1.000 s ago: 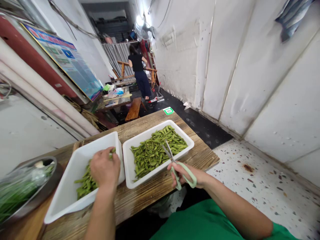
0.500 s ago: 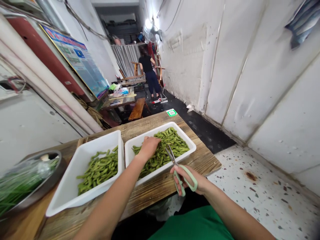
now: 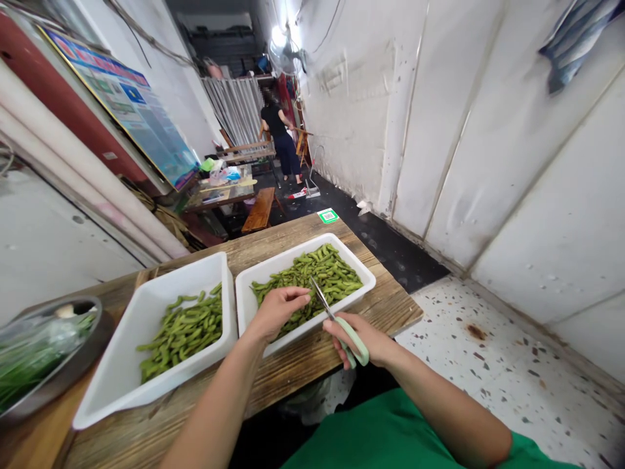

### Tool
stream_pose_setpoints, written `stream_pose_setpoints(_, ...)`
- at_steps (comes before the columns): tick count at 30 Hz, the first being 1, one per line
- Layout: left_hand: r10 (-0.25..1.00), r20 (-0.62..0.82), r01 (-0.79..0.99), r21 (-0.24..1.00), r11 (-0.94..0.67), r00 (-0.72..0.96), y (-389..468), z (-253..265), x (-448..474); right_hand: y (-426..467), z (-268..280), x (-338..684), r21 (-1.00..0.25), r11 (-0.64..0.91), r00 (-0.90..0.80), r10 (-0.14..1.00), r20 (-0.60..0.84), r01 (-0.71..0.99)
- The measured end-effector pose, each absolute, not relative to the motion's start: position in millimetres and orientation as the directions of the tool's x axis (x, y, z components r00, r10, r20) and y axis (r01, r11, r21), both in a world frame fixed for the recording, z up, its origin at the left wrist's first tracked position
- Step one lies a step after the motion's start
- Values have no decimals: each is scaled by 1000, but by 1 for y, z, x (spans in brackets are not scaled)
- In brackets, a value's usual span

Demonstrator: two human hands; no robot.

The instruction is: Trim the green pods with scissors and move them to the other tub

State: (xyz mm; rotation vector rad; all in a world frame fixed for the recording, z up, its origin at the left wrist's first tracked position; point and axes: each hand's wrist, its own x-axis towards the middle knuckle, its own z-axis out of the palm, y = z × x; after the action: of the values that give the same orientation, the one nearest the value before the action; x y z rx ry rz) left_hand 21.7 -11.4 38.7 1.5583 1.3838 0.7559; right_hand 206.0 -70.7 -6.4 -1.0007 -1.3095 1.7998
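Observation:
My right hand [image 3: 359, 335] grips scissors [image 3: 355, 345] with pale green handles. Their metal blades point up and left over the right white tray [image 3: 368, 279], which holds many green edamame pods [image 3: 336, 267]. Above that tray's near side, my left hand [image 3: 276, 311] is closed in a pinch beside the blades. A pod seems to sit at its fingertips, mostly hidden by them and the pods behind. To the left, a second white tray [image 3: 110, 365] holds more edamame pods [image 3: 188, 332], heaped toward its right side.
Both trays stand on a wooden table [image 3: 293, 374]. A metal bowl [image 3: 92, 352] with green vegetables and a plastic bag is at far left. A QR-code card [image 3: 327, 215] lies at the table's back corner. Farther off, a person [image 3: 283, 140] stands near benches and a cluttered table [image 3: 229, 192].
My left hand has lifted back from among the pods and come to the scissors' blades. The blades have narrowed. The whole view has shifted slightly.

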Motion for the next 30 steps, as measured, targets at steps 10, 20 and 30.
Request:
stream_pose_setpoints(10,961,-142,368,929,47,235,-15,45,30,-74,1,217,-974,44,-416,908,-54,222)
stream_pose_setpoints(20,957,-149,352,935,53,250,-14,40,28,-71,0,217,-957,75,-348,937,-29,280)
stream_pose_setpoints(30,1000,-10,423,906,-2,28,-11,32,22,-73,-5,214,-978,-199,-460,875,-152,-55)
